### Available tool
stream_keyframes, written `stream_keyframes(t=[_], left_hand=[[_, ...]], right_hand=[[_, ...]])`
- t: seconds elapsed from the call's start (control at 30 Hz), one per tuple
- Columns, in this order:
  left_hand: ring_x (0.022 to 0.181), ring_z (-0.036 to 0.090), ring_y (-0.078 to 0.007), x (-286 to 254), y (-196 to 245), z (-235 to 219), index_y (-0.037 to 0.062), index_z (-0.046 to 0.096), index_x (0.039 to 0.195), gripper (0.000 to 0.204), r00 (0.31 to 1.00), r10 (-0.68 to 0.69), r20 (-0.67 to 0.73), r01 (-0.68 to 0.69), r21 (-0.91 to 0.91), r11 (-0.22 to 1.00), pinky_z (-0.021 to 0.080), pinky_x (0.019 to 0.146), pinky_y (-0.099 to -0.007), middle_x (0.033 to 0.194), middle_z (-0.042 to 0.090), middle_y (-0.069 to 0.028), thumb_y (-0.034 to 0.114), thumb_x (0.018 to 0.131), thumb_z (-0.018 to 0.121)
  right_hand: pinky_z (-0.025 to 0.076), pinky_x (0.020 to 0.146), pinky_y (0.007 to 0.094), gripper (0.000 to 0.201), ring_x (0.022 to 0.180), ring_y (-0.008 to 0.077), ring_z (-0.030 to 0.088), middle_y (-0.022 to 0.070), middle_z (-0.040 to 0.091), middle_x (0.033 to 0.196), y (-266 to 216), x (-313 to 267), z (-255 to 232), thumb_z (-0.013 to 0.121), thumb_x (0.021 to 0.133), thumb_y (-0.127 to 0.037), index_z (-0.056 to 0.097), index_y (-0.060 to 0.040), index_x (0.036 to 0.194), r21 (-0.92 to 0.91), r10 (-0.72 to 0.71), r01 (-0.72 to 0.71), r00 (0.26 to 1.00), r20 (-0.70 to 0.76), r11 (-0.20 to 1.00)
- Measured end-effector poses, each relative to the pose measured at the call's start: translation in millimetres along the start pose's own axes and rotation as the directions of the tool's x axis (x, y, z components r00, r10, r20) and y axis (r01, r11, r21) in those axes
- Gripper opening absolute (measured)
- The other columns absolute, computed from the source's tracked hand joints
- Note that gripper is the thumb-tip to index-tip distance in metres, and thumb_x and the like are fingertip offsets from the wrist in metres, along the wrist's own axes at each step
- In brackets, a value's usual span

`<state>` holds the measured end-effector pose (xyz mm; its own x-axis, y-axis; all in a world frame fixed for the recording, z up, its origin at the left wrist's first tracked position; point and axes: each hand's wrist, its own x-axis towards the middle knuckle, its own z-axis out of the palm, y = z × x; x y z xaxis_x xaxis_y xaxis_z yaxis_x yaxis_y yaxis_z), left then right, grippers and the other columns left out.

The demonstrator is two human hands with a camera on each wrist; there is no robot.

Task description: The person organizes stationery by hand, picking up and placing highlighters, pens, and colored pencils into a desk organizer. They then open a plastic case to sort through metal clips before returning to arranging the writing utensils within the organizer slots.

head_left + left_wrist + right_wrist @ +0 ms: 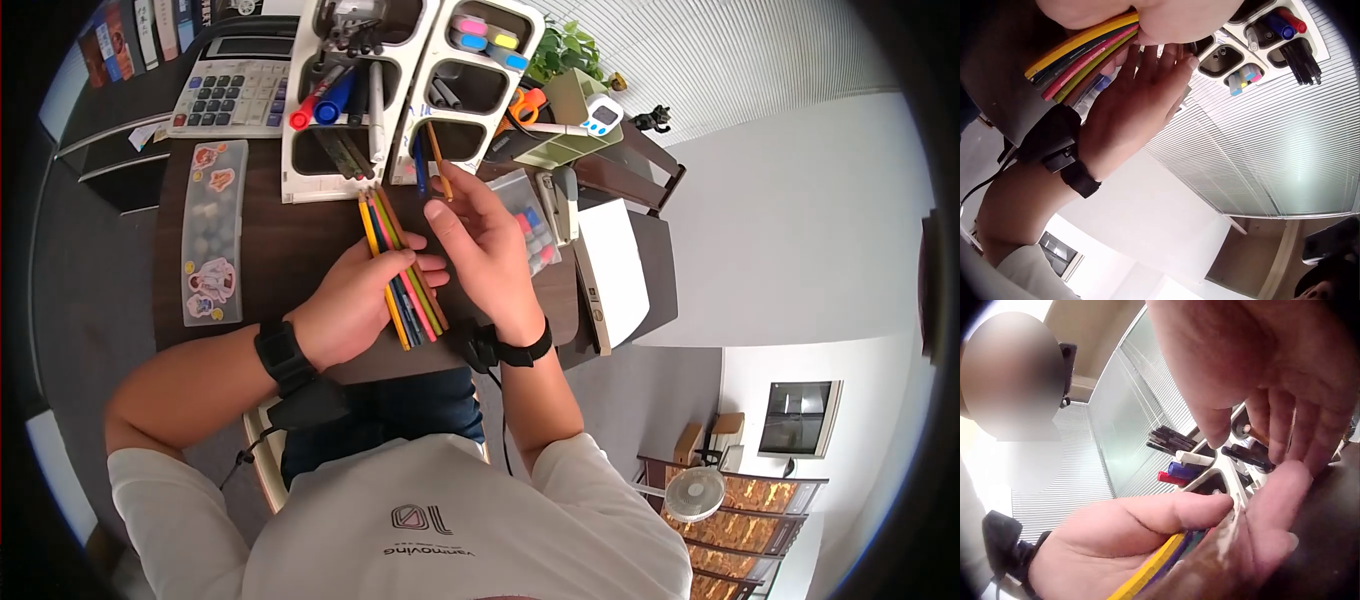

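My left hand grips a bundle of coloured pencils, with yellow, dark blue, pink, green and brown among them. The thumb lies across the bundle, and its upper ends lean toward the white desk organizer. To its right, my right hand reaches up to the organizer's lower right compartment. An orange-brown pencil and a blue pencil stand there, right at its fingertips. In the right wrist view the thumb is spread from the fingers, and a pencil end shows between them.
Markers and highlighters fill other compartments. A calculator and a stickered pencil case lie to the left. On the right are a clear bag of erasers, a stapler, a white box and orange-handled scissors.
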<state>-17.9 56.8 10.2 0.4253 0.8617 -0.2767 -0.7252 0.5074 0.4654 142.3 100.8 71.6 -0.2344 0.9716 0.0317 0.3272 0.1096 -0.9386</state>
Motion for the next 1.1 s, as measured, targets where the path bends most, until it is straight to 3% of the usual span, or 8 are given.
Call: stream_keyframes(t=[0.27,0.33,0.4,0.57,0.63,0.73,0.87,1.1], left_hand=[[0.115,0.066,-0.0265,0,-1,-1,0.0041,0.055,0.124,0.021,0.997,0.068,0.042,-0.066,-0.045,0.997,0.055,0.099,-0.0417,0.122,0.064,-0.0159,0.017,0.107,0.058],[0.119,0.065,-0.026,0,2,-2,0.0048,0.055,0.127,0.023,0.999,0.047,0.022,-0.047,-0.02,0.999,0.053,0.102,-0.0423,0.125,0.064,-0.0152,0.017,0.107,0.057],[0.123,0.063,-0.0255,-1,3,0,0.0054,0.055,0.129,0.025,1.0,0.02,0.01,-0.02,0.011,1.0,0.052,0.104,-0.0428,0.128,0.064,-0.0145,0.017,0.107,0.057],[0.124,0.062,-0.026,1,2,-1,0.0051,0.055,0.131,0.029,1.0,0.017,0.018,-0.018,0.059,0.998,0.05,0.107,-0.0421,0.129,0.063,-0.0148,0.019,0.106,0.059],[0.129,0.058,-0.0282,7,-5,-6,0.0033,0.053,0.134,0.034,0.992,0.118,0.046,-0.12,0.062,0.991,0.046,0.111,-0.0437,0.131,0.061,-0.0165,0.022,0.106,0.057],[0.133,0.056,-0.0311,0,8,0,0.0018,0.049,0.139,0.041,0.999,-0.042,-0.007,0.042,-0.029,0.999,0.043,0.114,-0.0461,0.135,0.059,-0.0206,0.022,0.104,0.055],[0.134,0.055,-0.034,-3,6,1,0.0004,0.043,0.146,0.05,1.0,-0.024,-0.012,0.024,-0.035,0.999,0.041,0.115,-0.0479,0.141,0.056,-0.0243,0.02,0.101,0.054],[0.134,0.056,-0.0347,-3,6,1,0.0002,0.041,0.148,0.051,0.999,-0.014,-0.036,0.016,0.054,0.998,0.046,0.111,-0.0466,0.142,0.055,-0.0245,0.011,0.1,0.055]], right_hand=[[0.061,0.073,0.0274,0.043,0.094,0.0134,0.071,0.0098,0.069,0.102,25,-36,2,0.072,0.099,-0.012,0.057,-0.0004,0.137,0.202,-0.02,0.043,0.993,-0.116,0.978],[0.056,0.07,0.0246,0.03,0.087,0.0083,0.068,0.0049,0.069,0.094,44,-56,-5,0.074,0.097,-0.008,0.061,-0.0022,0.123,-0.059,-0.123,0.117,0.986,-0.111,0.991],[0.052,0.067,0.0229,0.024,0.08,0.0056,0.064,0.0021,0.068,0.088,38,-74,-4,0.076,0.095,-0.006,0.062,-0.0037,0.115,-0.105,-0.022,0.015,0.997,-0.073,0.994],[0.053,0.069,0.0239,0.031,0.078,0.0085,0.065,0.003,0.069,0.088,45,-88,-13,0.076,0.093,-0.002,0.065,-0.0032,0.122,-0.045,-0.065,0.062,0.996,-0.064,0.997],[0.053,0.073,0.0258,0.034,0.081,0.01,0.065,0.0033,0.069,0.09,44,-87,-30,0.071,0.092,0.004,0.067,-0.003,0.125,-0.173,-0.175,0.157,0.98,-0.094,0.972],[0.05,0.075,0.0254,0.025,0.079,0.0113,0.062,0.0062,0.067,0.095,30,-90,-56,0.061,0.092,0.008,0.073,0.0012,0.112,-0.146,-0.215,0.189,0.958,-0.189,0.971],[0.05,0.071,0.0257,0.022,0.077,0.0121,0.062,0.0076,0.067,0.097,27,-90,-80,0.052,0.094,0.009,0.072,0.0038,0.104,0.037,-0.266,0.301,0.889,-0.372,0.953],[0.05,0.074,0.0245,0.017,0.082,0.0103,0.062,0.0062,0.069,0.098,26,-53,-51,0.068,0.1,-0.004,0.074,0.0015,0.114,-0.239,-0.308,0.21,0.791,-0.529,0.948]])
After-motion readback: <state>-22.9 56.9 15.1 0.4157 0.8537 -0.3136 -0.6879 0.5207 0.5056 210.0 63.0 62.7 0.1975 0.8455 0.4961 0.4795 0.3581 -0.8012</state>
